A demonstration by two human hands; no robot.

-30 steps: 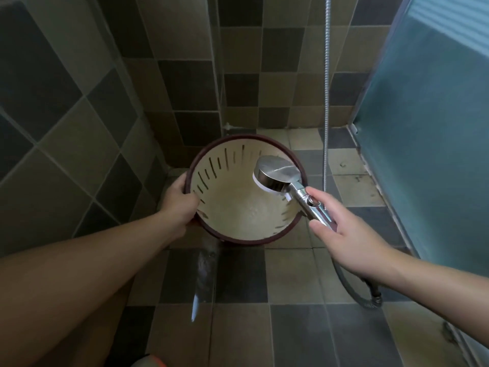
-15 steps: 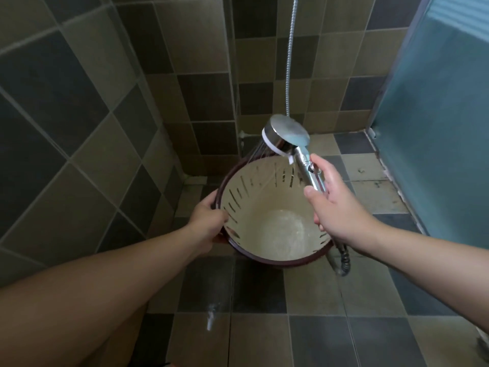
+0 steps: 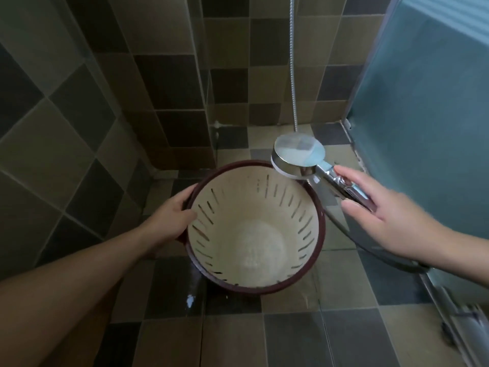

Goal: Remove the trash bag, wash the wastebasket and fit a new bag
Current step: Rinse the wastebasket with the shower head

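A round wastebasket (image 3: pixel 254 207) with a dark red rim and a cream slotted inside is held tilted above the shower floor, its mouth facing me. No bag is in it and its bottom looks wet. My left hand (image 3: pixel 169 221) grips the rim at its left side. My right hand (image 3: pixel 381 218) holds the chrome handle of a shower head (image 3: pixel 297 158), which hangs over the basket's upper right rim. I cannot tell whether water is flowing.
Tiled walls close in at the left and the back. A frosted glass door (image 3: pixel 428 123) stands at the right with a metal track (image 3: pixel 449 311) at its foot. The metal hose (image 3: pixel 293 75) hangs from above and loops under my right wrist. The tiled floor (image 3: pixel 291 337) is wet.
The shower head has moved from over the basket's far rim to its upper right edge. My right hand's fingers now lie straighter along the handle. The basket has shifted slightly.
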